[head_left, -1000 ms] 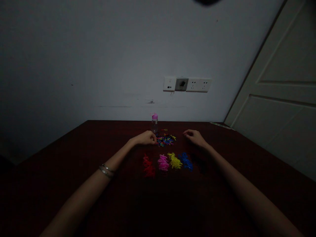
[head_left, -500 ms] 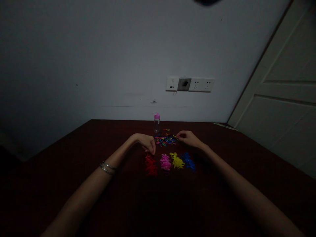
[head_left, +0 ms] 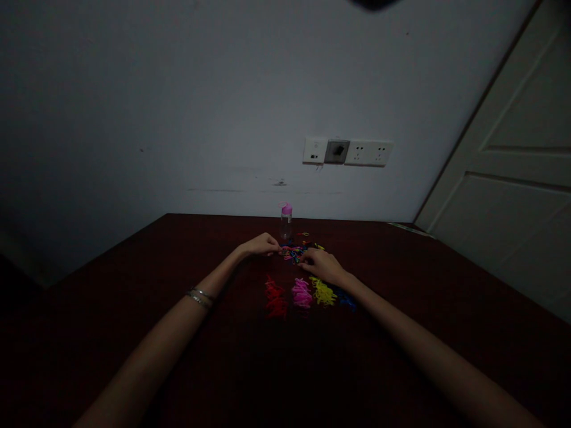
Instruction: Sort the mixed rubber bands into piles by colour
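Observation:
A mixed pile of small coloured rubber bands (head_left: 292, 254) lies on the dark table. At its left edge is my left hand (head_left: 265, 244), thumb and fingertips pinched together; what they hold is too small to make out. My right hand (head_left: 322, 263) reaches over the right side of the pile and hides part of it, its fingers closed in a pinch at the bands. Nearer me lie sorted heaps in a row: red bands (head_left: 276, 299), pink bands (head_left: 302, 293), yellow bands (head_left: 323, 292) and blue bands (head_left: 346, 299), the last partly covered by my right wrist.
Behind the pile stands a clear bottle (head_left: 286, 226) with a pink lid. A few loose bands (head_left: 305, 234) lie to its right. The dark red table (head_left: 214, 238) meets a pale wall with sockets (head_left: 348, 152); a panelled door (head_left: 513, 178) is at the right.
My left hand has moved from above the red heap up to the mixed pile's left edge. My right hand has come left and nearer, from the pile's right edge to over it.

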A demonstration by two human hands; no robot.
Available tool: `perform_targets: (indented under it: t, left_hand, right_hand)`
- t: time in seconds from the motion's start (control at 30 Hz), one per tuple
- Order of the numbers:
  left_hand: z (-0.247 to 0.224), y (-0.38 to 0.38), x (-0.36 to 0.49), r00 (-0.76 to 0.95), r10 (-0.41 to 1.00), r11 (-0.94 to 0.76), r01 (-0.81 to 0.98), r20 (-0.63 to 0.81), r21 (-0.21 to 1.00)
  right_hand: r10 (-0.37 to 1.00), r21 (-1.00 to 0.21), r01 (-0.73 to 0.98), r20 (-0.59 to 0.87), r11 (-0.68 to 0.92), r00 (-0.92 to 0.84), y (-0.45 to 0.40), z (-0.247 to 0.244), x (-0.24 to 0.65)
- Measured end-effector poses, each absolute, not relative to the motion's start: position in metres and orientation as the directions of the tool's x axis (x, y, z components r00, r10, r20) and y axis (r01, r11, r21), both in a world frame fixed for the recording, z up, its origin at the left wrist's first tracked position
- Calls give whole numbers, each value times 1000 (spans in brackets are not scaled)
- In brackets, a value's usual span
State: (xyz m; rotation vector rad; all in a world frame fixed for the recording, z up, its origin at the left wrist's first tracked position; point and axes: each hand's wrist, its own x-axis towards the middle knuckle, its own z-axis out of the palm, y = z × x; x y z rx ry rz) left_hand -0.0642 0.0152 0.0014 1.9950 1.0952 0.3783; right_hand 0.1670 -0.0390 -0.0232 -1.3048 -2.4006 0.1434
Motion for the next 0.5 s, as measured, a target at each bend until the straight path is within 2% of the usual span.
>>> perform_targets:
  t: [0.33,0.5]
  left_hand:
    - [-1,15,-62,543,836,-292,561,-78,774]
    - [1,12,-61,550,832,-302,550,-66,778]
  right_hand:
    - [807,-285,761,316,583,-499,-36,-22,172]
    - [795,-429,669,305,606,-524,-28,-7,184]
